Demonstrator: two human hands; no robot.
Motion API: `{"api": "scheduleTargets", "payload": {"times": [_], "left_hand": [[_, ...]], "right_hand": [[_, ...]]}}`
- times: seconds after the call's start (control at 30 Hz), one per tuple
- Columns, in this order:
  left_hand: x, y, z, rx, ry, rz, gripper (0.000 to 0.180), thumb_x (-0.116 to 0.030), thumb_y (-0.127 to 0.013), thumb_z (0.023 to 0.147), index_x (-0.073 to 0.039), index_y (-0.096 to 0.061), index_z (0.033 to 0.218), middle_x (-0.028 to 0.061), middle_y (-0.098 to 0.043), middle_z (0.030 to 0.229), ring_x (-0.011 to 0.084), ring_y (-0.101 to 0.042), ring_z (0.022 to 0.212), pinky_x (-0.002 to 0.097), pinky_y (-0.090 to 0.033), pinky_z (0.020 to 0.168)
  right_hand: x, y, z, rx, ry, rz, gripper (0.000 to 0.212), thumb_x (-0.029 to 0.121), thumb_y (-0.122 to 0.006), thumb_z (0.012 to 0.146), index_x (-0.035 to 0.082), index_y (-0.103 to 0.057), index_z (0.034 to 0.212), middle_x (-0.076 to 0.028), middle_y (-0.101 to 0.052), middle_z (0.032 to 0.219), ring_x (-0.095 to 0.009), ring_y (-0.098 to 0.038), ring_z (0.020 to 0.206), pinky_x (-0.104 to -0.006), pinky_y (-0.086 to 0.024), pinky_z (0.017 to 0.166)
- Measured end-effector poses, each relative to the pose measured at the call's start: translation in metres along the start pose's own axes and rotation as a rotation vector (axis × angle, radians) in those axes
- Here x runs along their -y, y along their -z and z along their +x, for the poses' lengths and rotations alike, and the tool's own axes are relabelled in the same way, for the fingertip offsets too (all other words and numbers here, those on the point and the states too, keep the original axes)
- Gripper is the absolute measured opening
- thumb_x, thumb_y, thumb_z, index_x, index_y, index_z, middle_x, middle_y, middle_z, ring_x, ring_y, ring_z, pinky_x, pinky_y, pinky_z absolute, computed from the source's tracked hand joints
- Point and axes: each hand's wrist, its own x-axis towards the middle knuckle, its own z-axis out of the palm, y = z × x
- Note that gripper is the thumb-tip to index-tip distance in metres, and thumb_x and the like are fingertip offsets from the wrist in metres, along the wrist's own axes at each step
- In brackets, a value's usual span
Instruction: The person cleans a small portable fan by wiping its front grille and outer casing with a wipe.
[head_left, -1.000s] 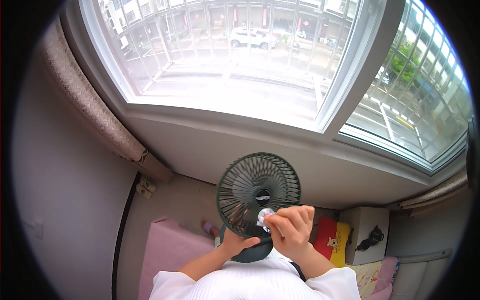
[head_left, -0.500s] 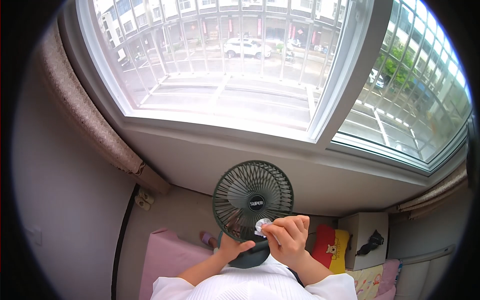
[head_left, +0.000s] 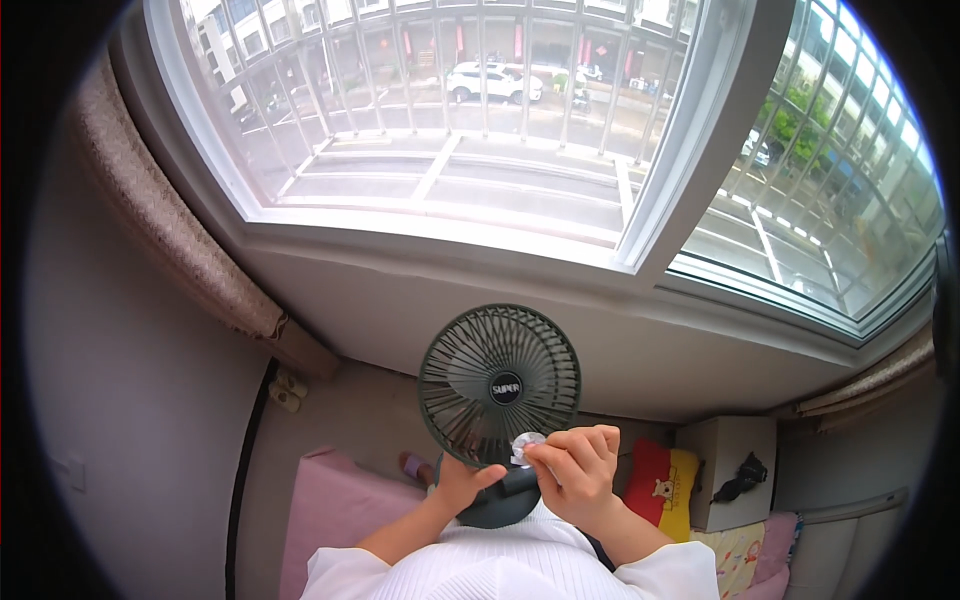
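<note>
A dark green desk fan (head_left: 455, 345) with a round slatted grille stands upright close in front of my body. My left hand (head_left: 463, 487) grips its lower left side, fingers passing behind the grille and thumb toward the base (head_left: 495, 512). Between the thumb and fingers of my right hand (head_left: 580, 470) is a small, crumpled white piece (head_left: 525, 447), which looks like tissue or a wipe. This piece lies at the lower right part of the grille; whether it touches the slats I cannot tell.
Beyond the fan is a wall under a barred window (head_left: 440, 215). A pink-covered surface (head_left: 335, 510) lies to the left, with slippers (head_left: 287, 390) farther off. At right are a red and yellow cushion (head_left: 660, 485) and a pale cabinet (head_left: 720, 510) bearing a black item.
The fan's grille has shifted slightly up and left in view, and more of its base shows. Both hands keep nearly the same place and hold.
</note>
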Motion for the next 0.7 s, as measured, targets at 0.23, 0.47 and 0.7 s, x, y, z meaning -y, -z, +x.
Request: {"api": "scheduleTargets", "payload": {"times": [0.23,0.47,0.7], "left_hand": [[-0.014,-0.004,-0.002,0.076,-0.033,0.039,0.070,-0.042,-0.082,0.078,-0.001,-0.054,0.127,0.0095,-0.061,0.120,0.0223,-0.058,0.109,0.0362,-0.045,0.095],[-0.006,0.010,-0.009,-0.014,-0.034,0.033,0.067,-0.041,-0.080,0.080,-0.001,-0.054,0.127,0.0093,-0.058,0.123,0.0211,-0.055,0.112,0.0349,-0.043,0.097],[-0.016,-0.001,-0.008,0.041,0.033,-0.025,0.069,-0.042,-0.081,0.079,-0.002,-0.054,0.128,0.0077,-0.060,0.119,0.0203,-0.056,0.110,0.0349,-0.044,0.096]], "right_hand": [[0.003,-0.006,0.027,-0.074,0.002,-0.023,0.022,0.003,-0.076,0.071,0.011,-0.070,0.090,0.000,-0.061,0.083,-0.018,-0.053,0.074,-0.0341,-0.034,0.074],[0.006,-0.010,-0.002,0.036,0.036,-0.036,0.028,0.005,-0.077,0.069,0.012,-0.071,0.095,0.001,-0.060,0.088,-0.018,-0.054,0.080,-0.0340,-0.032,0.077],[0.002,-0.010,0.023,-0.026,0.023,-0.035,0.027,0.006,-0.073,0.070,0.013,-0.071,0.096,0.002,-0.059,0.087,-0.017,-0.054,0.080,-0.0333,-0.032,0.077]]}}
